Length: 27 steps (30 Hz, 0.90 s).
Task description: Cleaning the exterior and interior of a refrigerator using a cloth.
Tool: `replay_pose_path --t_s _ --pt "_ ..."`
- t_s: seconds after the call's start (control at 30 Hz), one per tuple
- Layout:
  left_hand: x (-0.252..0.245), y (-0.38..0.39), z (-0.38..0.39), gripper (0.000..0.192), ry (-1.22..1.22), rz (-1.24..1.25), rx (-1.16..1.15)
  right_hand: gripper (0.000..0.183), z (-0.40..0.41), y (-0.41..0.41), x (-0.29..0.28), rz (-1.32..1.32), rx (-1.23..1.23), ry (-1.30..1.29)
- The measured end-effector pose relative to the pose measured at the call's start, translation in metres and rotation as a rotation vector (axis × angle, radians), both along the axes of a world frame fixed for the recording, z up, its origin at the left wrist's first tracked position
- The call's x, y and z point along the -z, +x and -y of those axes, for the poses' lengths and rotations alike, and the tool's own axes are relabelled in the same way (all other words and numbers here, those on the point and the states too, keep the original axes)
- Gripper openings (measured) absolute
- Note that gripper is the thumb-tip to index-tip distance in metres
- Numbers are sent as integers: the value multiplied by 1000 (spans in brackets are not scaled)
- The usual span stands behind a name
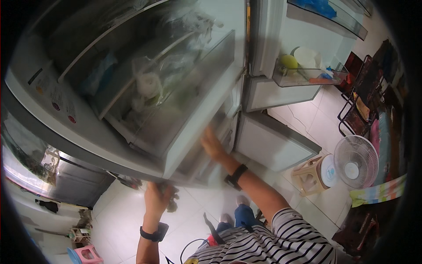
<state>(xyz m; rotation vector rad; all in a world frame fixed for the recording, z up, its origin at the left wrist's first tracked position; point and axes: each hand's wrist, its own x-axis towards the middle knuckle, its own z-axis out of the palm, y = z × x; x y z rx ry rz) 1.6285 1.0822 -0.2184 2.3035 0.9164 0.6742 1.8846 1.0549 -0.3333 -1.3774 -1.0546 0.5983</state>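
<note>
An open refrigerator (194, 135) stands before me, its shelves and clear drawer (184, 109) holding bagged food. A clear plastic bag with a pale, round item (148, 85) lies in the middle. My right hand (212, 143), slightly blurred, reaches to the lower compartment below the drawer's white front ledge; its fingertips are against the dim interior and I cannot tell whether they hold anything. My left hand (157, 198) is below the fridge's near edge, closed around a crumpled greyish cloth (172, 199). Each wrist wears a black band.
Upper fridge door (263, 95) and lower door (277, 142) stand open at the right. Beyond them are a white fan (356, 163), a beige plastic stool (306, 176) and a dark folding chair (359, 109). A pink stool (89, 254) is at the lower left.
</note>
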Motion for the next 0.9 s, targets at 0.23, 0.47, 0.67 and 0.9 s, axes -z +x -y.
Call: replay_pose_path --t_s 0.23,0.47,0.67,0.9 --pt "-7 -1 0 40 -48 -10 -22 50 44 31 -56 199 183 -205" --pt "-3 -5 -5 39 -32 21 -109 91 -3 26 -157 581 358 79" --pt "-5 1 -7 30 -20 32 -97 106 -9 24 -164 610 361 51" --pt "7 -6 -16 28 -15 41 -63 112 -43 20 -164 639 367 43"
